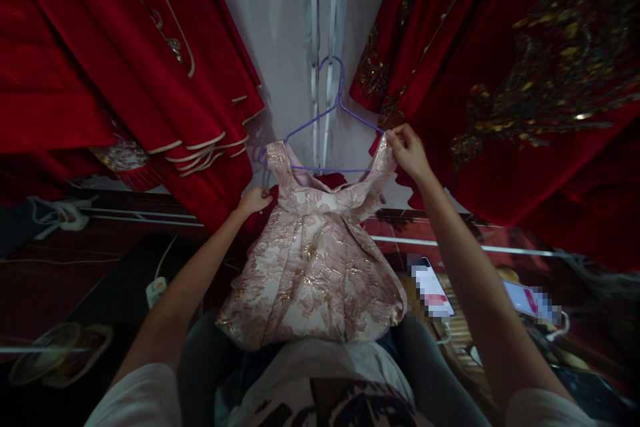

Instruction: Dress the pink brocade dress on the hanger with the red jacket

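A small pink dress with gold brocade (315,267) hangs on a purple wire hanger (330,113) in front of me, its skirt resting toward my lap. My right hand (407,150) pinches the dress's right shoulder strap where it meets the hanger. My left hand (255,200) is closed on the left side of the bodice, just under the left strap. The hanger's hook is up against a white wall with a vertical rail (323,27).
Red velvet garments with gold embroidery hang on the left (100,67) and on the right (525,80). Two phones with lit screens (433,290) (530,300) lie on a low surface at right. A white power strip (156,290) and tape rolls (55,353) sit at lower left.
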Demonstrator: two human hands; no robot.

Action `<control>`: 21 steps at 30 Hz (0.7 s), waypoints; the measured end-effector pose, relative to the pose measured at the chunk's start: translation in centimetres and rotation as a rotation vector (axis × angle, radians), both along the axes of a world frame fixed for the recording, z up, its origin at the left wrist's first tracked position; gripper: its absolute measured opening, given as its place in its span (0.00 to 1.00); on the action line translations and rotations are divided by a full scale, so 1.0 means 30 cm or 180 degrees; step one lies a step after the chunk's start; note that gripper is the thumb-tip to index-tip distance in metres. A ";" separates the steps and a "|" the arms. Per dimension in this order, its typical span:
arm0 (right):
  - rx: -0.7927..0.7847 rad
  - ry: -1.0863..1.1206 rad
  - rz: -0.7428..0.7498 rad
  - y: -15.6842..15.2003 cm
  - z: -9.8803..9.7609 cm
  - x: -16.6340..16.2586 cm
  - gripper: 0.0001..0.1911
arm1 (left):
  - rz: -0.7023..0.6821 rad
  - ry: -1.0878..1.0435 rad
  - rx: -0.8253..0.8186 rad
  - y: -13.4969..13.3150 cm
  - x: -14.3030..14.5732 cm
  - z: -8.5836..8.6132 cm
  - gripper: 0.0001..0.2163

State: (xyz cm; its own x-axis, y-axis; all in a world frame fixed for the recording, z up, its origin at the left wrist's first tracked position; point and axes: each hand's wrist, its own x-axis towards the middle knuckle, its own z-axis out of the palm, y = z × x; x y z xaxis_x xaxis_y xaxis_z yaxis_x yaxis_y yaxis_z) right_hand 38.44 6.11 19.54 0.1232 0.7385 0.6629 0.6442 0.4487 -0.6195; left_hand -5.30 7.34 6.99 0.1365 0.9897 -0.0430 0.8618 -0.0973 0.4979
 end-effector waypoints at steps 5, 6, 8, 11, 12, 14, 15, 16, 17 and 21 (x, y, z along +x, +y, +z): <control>-0.0084 -0.0036 -0.0053 -0.002 0.001 -0.005 0.21 | -0.0015 -0.0227 0.0029 0.041 -0.010 0.014 0.10; -0.0089 -0.0034 -0.0054 -0.003 0.001 -0.007 0.21 | 0.0038 -0.0512 0.0043 0.043 -0.010 0.014 0.10; -0.0111 -0.0030 -0.0059 -0.004 0.003 -0.009 0.21 | -0.0113 -0.1067 0.0112 0.042 -0.021 0.016 0.08; -0.0167 -0.0042 -0.0092 -0.005 0.006 -0.010 0.21 | -0.0729 -0.1371 -0.0014 0.032 -0.072 0.028 0.18; -0.0173 -0.0046 -0.0096 -0.006 0.007 -0.010 0.21 | -0.0844 -0.1347 -0.0108 0.030 -0.095 0.036 0.20; -0.0154 -0.0044 -0.0072 -0.006 0.007 -0.009 0.22 | -0.0842 -0.1166 -0.0161 0.033 -0.136 0.061 0.20; -0.0134 -0.0033 -0.0041 -0.006 0.006 -0.009 0.22 | -0.0784 -0.1021 -0.0083 0.037 -0.150 0.078 0.19; -0.0111 -0.0014 0.0003 -0.006 0.005 -0.010 0.21 | -0.0725 -0.0839 0.0057 0.044 -0.158 0.099 0.18; -0.0085 0.0009 0.0052 -0.005 0.003 -0.010 0.21 | -0.0658 -0.0630 0.0245 0.053 -0.158 0.126 0.17; 0.0015 0.0084 0.0156 -0.002 -0.001 -0.009 0.20 | -0.0298 -0.0018 0.1081 0.108 -0.087 0.291 0.17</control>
State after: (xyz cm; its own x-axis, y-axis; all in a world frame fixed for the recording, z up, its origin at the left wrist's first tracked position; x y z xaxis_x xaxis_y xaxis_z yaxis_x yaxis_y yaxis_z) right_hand 38.17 6.05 19.52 0.1044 0.7410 0.6633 0.6050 0.4820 -0.6337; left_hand -7.90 10.59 15.72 0.2265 0.9306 0.2874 0.8387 -0.3364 0.4283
